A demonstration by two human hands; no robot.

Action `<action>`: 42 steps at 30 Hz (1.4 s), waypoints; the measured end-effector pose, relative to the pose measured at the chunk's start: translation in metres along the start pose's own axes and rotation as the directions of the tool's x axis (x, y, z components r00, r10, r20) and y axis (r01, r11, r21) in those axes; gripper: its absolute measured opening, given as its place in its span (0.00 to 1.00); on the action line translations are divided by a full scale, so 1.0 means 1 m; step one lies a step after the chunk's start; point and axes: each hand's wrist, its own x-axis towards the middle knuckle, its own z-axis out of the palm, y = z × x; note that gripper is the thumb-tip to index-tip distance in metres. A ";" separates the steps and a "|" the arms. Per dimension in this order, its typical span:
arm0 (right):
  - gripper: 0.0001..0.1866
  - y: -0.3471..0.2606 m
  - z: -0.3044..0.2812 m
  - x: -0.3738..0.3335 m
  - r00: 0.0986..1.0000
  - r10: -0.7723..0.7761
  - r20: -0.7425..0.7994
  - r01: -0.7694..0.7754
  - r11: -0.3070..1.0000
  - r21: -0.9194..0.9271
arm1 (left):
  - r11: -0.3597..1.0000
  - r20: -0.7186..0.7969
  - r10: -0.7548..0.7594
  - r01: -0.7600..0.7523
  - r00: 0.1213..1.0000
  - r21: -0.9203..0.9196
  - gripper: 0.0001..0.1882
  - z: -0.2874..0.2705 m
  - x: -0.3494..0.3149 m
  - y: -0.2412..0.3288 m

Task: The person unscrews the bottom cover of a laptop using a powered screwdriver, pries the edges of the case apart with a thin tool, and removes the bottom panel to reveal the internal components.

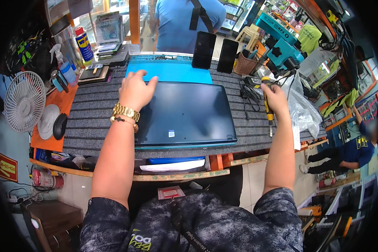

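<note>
Left grip: fingers apart by the laptop's far left corner, with nothing seen in them; whether they touch it, I cannot tell.
Right grip: clamped on the screwdriver, well to the right of the laptop.
Laptop: flat on the blue mat, which lies on the grey ribbed surface; its near edge lies close to the surface's front.
Laptop handling: best steadied with a flat palm near a corner, pressing lightly and evenly so it does not slide on the mat or overhang the front.
Screwdriver handling: the bit points down toward the person; it is wise to keep it off the glossy panel, which would likely scratch, and clear of the cable beside it.
Panel look: dark blue-black, smooth, reflecting light at the right, with a few small dark spots.
Label: small, white and blue, near the front edge.
Panel face: lid or underside, I cannot tell.
</note>
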 end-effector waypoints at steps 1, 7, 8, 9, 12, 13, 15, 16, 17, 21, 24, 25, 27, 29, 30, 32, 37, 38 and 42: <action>0.31 0.019 0.001 0.003 1.000 0.009 0.002 -0.009 1.000 0.002 | 0.993 0.017 -0.064 0.062 0.998 0.096 0.34 -0.002 0.000 -0.003; 0.37 0.080 0.014 -0.002 0.998 -0.054 -0.025 0.035 0.874 -0.484 | 0.960 0.119 -0.213 0.185 0.970 0.212 0.40 -0.011 0.008 -0.016; 0.37 0.080 0.016 0.001 0.998 -0.060 -0.016 0.045 0.877 -0.478 | 0.960 0.111 -0.201 0.174 0.973 0.218 0.41 -0.010 0.009 -0.023; 0.36 0.085 0.013 0.003 0.996 -0.087 -0.021 0.068 0.884 -0.462 | 0.961 0.108 -0.197 0.170 0.974 0.220 0.41 -0.009 0.008 -0.025; 0.25 0.101 -0.026 0.013 0.993 -0.098 -0.067 0.072 0.944 -0.323 | 0.952 0.129 -0.214 0.177 0.968 0.248 0.41 -0.007 0.009 -0.021; 0.25 0.114 -0.040 0.013 0.992 -0.089 -0.087 0.056 0.943 -0.327 | 0.953 0.140 -0.214 0.175 0.967 0.248 0.41 -0.008 0.011 -0.024; 0.20 0.138 -0.067 0.009 0.995 -0.088 0.047 0.099 0.816 -0.569 | 0.953 0.166 -0.220 0.176 0.961 0.246 0.41 -0.007 0.010 -0.018; 0.20 0.131 -0.069 0.003 0.995 -0.087 0.044 0.097 0.819 -0.565 | 0.953 0.164 -0.216 0.172 0.962 0.249 0.41 -0.009 0.008 -0.020; 0.17 0.125 -0.072 -0.006 0.988 0.060 0.140 0.039 0.789 -0.614 | 0.948 0.162 -0.227 0.180 0.960 0.261 0.41 -0.011 0.008 -0.024; 0.15 0.154 -0.075 -0.031 0.974 0.170 0.148 -0.038 0.772 -0.635 | 0.945 0.175 -0.222 0.168 0.959 0.279 0.41 -0.009 0.009 -0.019; 0.11 0.163 -0.072 -0.037 0.997 0.041 0.071 0.006 0.827 -0.562 | 0.942 0.182 -0.225 0.165 0.957 0.293 0.41 -0.009 0.008 -0.015; 0.11 0.162 -0.070 -0.038 0.997 0.050 0.067 -0.006 0.846 -0.533 | 0.938 0.188 -0.234 0.170 0.954 0.302 0.41 -0.010 0.007 -0.014; 0.12 0.164 -0.068 -0.038 0.998 0.008 0.056 0.019 0.883 -0.470 | 0.940 0.184 -0.227 0.165 0.956 0.299 0.41 -0.011 0.005 -0.016; 0.13 0.169 -0.068 -0.036 0.999 -0.021 0.037 0.035 0.907 -0.419 | 0.942 0.178 -0.219 0.161 0.959 0.293 0.41 -0.010 0.005 -0.017; 0.14 0.168 -0.067 -0.036 0.999 -0.047 0.025 0.053 0.928 -0.368 | 0.943 0.179 -0.220 0.162 0.959 0.290 0.41 -0.010 0.005 -0.017; 0.15 0.168 -0.066 -0.035 0.999 -0.045 0.002 0.043 0.937 -0.346 | 0.944 0.177 -0.220 0.163 0.959 0.287 0.40 -0.011 0.005 -0.018; 0.17 0.168 -0.068 -0.033 0.997 -0.058 -0.050 0.036 0.933 -0.357 | 0.954 0.190 -0.206 0.154 0.960 0.257 0.40 -0.012 0.006 -0.018; 0.15 0.165 -0.068 -0.034 0.999 0.033 -0.028 -0.040 0.951 -0.306 | 0.954 0.189 -0.208 0.156 0.960 0.257 0.40 -0.011 0.006 -0.019; 0.10 0.148 -0.071 -0.036 0.964 0.250 0.093 -0.237 0.963 -0.124 | 0.952 0.189 -0.202 0.147 0.961 0.268 0.41 -0.013 0.004 -0.022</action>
